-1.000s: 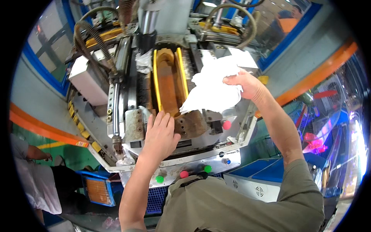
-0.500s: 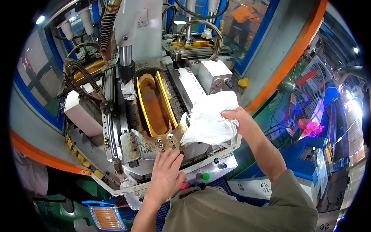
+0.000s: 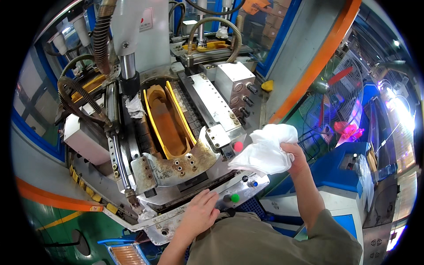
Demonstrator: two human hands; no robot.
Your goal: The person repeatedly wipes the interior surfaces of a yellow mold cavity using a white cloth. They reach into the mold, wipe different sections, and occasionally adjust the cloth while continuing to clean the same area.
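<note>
My right hand is closed on a bunched white cloth, held up at the right front of the machine. The cloth hangs over the right front corner, beside a pink knob. Over the front control panel hovers or rests my left hand, its fingers outstretched and holding nothing; contact with the panel cannot be told. Beyond it lies a rusty curved metal plate. Behind the plate is a long brown mould cavity with yellow edges.
A green button and a blue knob sit on the panel. A metal block with knobs stands on the right. Hoses and a cylinder rod run along the left. A caged fan is beyond the orange frame edge.
My right hand has drawn the cloth rightward and toward me, off the block and rail. My left hand has moved back from the rusty plate to the panel. The view has shifted slightly.
</note>
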